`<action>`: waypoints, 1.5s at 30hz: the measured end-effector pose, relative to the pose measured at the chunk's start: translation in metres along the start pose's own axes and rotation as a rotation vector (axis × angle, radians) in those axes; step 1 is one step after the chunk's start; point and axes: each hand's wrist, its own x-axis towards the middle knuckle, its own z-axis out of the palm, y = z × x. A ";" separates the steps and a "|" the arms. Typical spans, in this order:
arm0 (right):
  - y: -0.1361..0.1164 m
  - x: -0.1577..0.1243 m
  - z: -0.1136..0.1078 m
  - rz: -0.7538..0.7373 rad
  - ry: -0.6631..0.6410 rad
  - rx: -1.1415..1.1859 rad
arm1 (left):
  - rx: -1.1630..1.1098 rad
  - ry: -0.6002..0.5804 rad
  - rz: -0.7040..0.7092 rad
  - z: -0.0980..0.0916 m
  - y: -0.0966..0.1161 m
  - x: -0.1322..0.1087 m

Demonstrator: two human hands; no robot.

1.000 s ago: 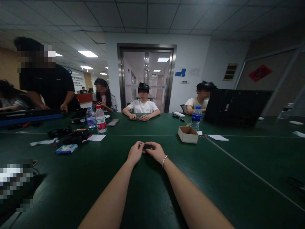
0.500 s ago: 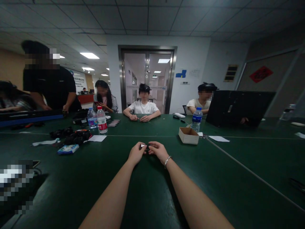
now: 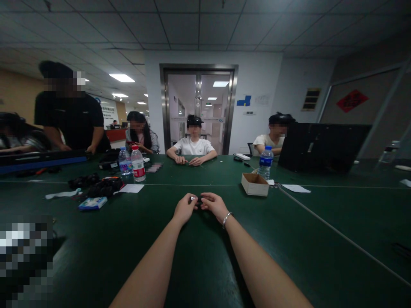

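Observation:
Both arms reach forward over the green table (image 3: 199, 273), and the fingertips almost meet in the middle. My left hand (image 3: 185, 208) is closed in a pinch on a small shiny object (image 3: 192, 198), too small to name. Facing it, my right hand (image 3: 214, 205) has its fingers bent together beside a small dark piece (image 3: 199, 199). Whether the dark piece and the shiny one are joined cannot be seen. A silver bracelet (image 3: 226, 220) circles my right wrist.
An open cardboard box (image 3: 255, 187) stands right of my hands, before a blue-capped bottle (image 3: 265, 164). Left are a red-capped bottle (image 3: 138, 164), a tissue pack (image 3: 92, 203) and dark gear (image 3: 104, 187). A person (image 3: 193, 145) sits opposite; a black panel (image 3: 321, 145) rises at right.
The view has tilted slightly, so the scene sits a little lower. My hands keep nearly the same pose. The standing person at left has shifted slightly to the right.

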 end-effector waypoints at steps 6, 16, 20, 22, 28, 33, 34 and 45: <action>0.002 0.002 -0.002 -0.005 -0.004 0.049 | -0.021 0.048 -0.027 0.005 -0.007 0.008; 0.001 0.001 -0.002 0.002 -0.018 0.069 | -0.088 0.017 -0.001 0.005 -0.016 0.014; 0.001 0.000 -0.001 0.001 -0.010 0.056 | -0.116 -0.009 0.020 0.004 -0.017 0.013; 0.001 -0.001 -0.001 -0.002 -0.011 0.049 | -0.114 -0.010 0.033 0.004 -0.016 0.011; 0.001 0.001 -0.002 0.003 -0.014 0.040 | -0.110 -0.007 0.022 0.004 -0.016 0.011; 0.004 0.004 -0.003 0.004 -0.020 0.046 | -0.119 -0.002 0.036 0.005 -0.016 0.012; 0.005 0.004 -0.003 0.007 -0.018 0.049 | -0.125 -0.002 0.038 0.005 -0.016 0.012; 0.005 0.006 -0.004 0.023 -0.018 0.053 | -0.121 -0.012 0.026 0.005 -0.020 0.013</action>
